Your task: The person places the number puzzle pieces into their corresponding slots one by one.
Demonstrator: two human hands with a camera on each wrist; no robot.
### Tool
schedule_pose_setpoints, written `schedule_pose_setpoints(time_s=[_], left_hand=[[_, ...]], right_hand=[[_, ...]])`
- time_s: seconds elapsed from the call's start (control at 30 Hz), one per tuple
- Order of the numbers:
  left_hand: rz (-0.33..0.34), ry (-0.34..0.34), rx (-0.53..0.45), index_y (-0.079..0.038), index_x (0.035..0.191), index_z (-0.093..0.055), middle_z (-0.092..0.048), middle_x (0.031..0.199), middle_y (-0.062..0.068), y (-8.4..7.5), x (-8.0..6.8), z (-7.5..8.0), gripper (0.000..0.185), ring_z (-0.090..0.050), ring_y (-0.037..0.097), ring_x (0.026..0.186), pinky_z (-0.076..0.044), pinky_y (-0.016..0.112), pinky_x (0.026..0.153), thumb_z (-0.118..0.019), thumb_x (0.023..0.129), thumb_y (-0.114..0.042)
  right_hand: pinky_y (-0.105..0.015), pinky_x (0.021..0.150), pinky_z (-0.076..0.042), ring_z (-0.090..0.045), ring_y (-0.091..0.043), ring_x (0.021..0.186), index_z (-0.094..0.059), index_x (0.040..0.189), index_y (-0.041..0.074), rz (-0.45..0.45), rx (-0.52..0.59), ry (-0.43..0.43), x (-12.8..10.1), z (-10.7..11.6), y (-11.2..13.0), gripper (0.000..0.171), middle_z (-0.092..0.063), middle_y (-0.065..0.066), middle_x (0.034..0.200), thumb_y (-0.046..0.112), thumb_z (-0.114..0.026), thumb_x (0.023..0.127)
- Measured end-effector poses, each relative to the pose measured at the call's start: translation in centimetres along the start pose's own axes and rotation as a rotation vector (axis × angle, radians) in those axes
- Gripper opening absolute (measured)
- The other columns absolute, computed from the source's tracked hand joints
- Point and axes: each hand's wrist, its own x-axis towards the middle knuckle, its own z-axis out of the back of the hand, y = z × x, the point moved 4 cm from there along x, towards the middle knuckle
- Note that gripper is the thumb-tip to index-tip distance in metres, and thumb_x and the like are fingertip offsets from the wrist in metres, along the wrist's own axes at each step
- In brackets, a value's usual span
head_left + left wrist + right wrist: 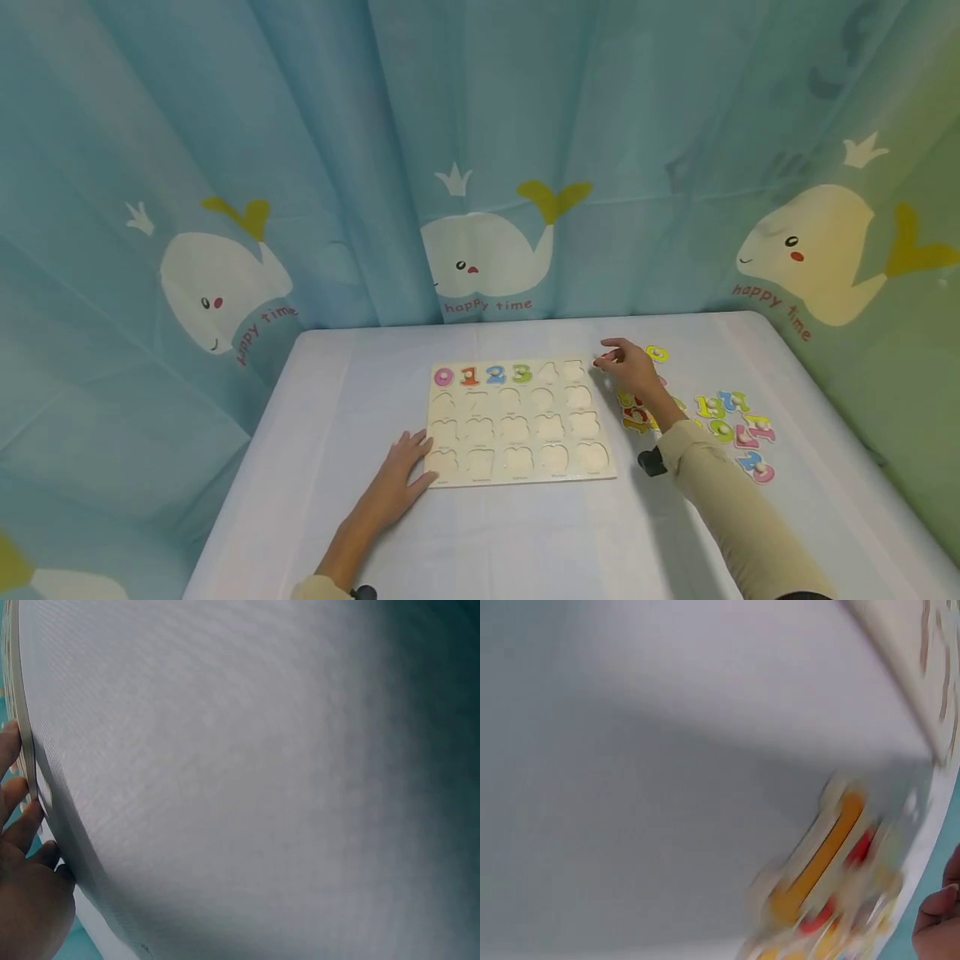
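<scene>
Your left hand [399, 482] lies flat with fingers spread on the table [525, 533], fingertips touching the near left corner of the board [519, 422]; keep that light press so the board stays put. Your right hand [628, 369] is just off the board's far right corner, fingers curled in a pinch on a small red piece [606, 357], though the head view is too small to tell its shape, and the right wrist view is blurred. The far row already holds 0, 1, 2 and 3 [482, 374], and the next two wells to their right look empty, so judge the piece against those outlines before you lower it. Hold it level, line its contour over the well, and let it drop in rather than forcing it. The loose pieces [731, 427] lie scattered on the table right of the board, some directly under your right wrist, so lift clear of them when you move. A yellow piece [657, 353] sits just right of your fingers. There is open cloth near you and to the left of the board; the table's right edge and the curtain [480, 150] are close beyond the pieces, so work inward.
</scene>
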Motion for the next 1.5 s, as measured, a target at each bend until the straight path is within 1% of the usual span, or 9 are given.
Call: schedule_pose_setpoints(time_s=[0.13,0.3,0.5,0.63,0.8,0.93,1.23,1.37,1.5], left_hand=[[0.007,0.005,0.006,-0.001,0.135,-0.049,-0.039,0.145,0.013,0.0,-0.1,0.0,0.053,-0.022,0.035,0.138,-0.017,0.05,0.111,-0.064,0.09,-0.025],[0.002,0.001,-0.004,-0.001,0.135,-0.049,-0.039,0.145,0.013,0.0,0.0,0.1,0.053,-0.022,0.034,0.138,-0.016,0.048,0.111,-0.063,0.09,-0.025],[-0.004,-0.004,-0.009,0.0,0.134,-0.049,-0.039,0.145,0.013,0.0,0.0,0.0,0.053,-0.022,0.035,0.138,-0.016,0.048,0.112,-0.064,0.09,-0.024],[-0.011,-0.009,-0.019,0.0,0.134,-0.049,-0.04,0.144,0.014,0.0,0.0,-0.1,0.052,-0.023,0.036,0.137,-0.016,0.048,0.111,-0.064,0.09,-0.023],[-0.02,0.003,-0.034,0.001,0.134,-0.049,-0.04,0.144,0.015,-0.1,-0.1,-0.2,0.052,-0.023,0.036,0.137,-0.016,0.048,0.111,-0.064,0.09,-0.022],[-0.005,0.005,-0.029,0.001,0.135,-0.048,-0.039,0.145,0.014,-0.1,-0.1,0.0,0.053,-0.022,0.035,0.138,-0.016,0.049,0.111,-0.064,0.09,-0.023],[-0.014,0.003,-0.035,0.002,0.134,-0.049,-0.04,0.144,0.015,0.0,0.0,0.1,0.053,-0.022,0.036,0.137,-0.016,0.049,0.111,-0.065,0.089,-0.021],[-0.017,0.003,-0.037,0.002,0.134,-0.049,-0.04,0.144,0.015,0.0,0.0,0.0,0.053,-0.022,0.037,0.137,-0.016,0.049,0.111,-0.065,0.089,-0.022],[-0.028,-0.014,-0.039,0.003,0.133,-0.049,-0.041,0.143,0.016,-0.1,0.0,0.2,0.052,-0.023,0.038,0.136,-0.017,0.05,0.111,-0.064,0.09,-0.022]], right_hand=[[-0.029,0.06,-0.044,-0.056,-0.021,0.073,-0.054,0.125,-0.004,0.025,-0.013,0.063,0.6,-2.2,1.1,0.044,-0.063,-0.01,0.085,0.015,-0.067,0.088],[-0.032,0.064,-0.047,-0.059,-0.021,0.074,-0.054,0.124,-0.004,0.013,0.018,0.138,0.6,-4.9,2.2,0.04,-0.064,-0.008,0.085,0.013,-0.064,0.089],[-0.035,0.064,-0.048,-0.059,-0.023,0.073,-0.057,0.12,-0.006,0.016,0.003,0.094,0.1,-6.6,3.8,0.04,-0.064,-0.01,0.083,0.012,-0.068,0.086],[-0.035,0.066,-0.047,-0.057,-0.022,0.074,-0.059,0.117,-0.004,-0.018,0.016,0.055,0.3,-7.4,4.1,0.037,-0.063,-0.009,0.083,0.013,-0.07,0.085],[-0.039,0.074,-0.047,-0.057,-0.022,0.077,-0.06,0.114,-0.002,-0.049,0.011,0.021,0.4,-8.2,3.7,0.035,-0.064,-0.007,0.084,0.013,-0.07,0.085],[-0.04,0.076,-0.046,-0.058,-0.023,0.079,-0.061,0.111,-0.001,-0.038,-0.006,0.004,0.6,-8.4,3.9,0.032,-0.064,-0.007,0.085,0.014,-0.071,0.085],[-0.041,0.079,-0.045,-0.058,-0.024,0.084,-0.061,0.112,-0.001,-0.055,-0.058,0.014,0.5,-8.5,4.3,0.03,-0.064,-0.009,0.09,0.015,-0.068,0.087],[-0.041,0.077,-0.046,-0.058,-0.025,0.082,-0.062,0.108,-0.001,-0.017,-0.056,-0.009,0.2,-8.4,4.4,0.028,-0.064,-0.009,0.089,0.016,-0.068,0.087],[-0.04,0.076,-0.047,-0.059,-0.025,0.083,-0.061,0.11,-0.001,0.007,-0.015,0.019,0.2,-8.2,4.4,0.029,-0.065,-0.009,0.09,0.02,-0.064,0.09]])
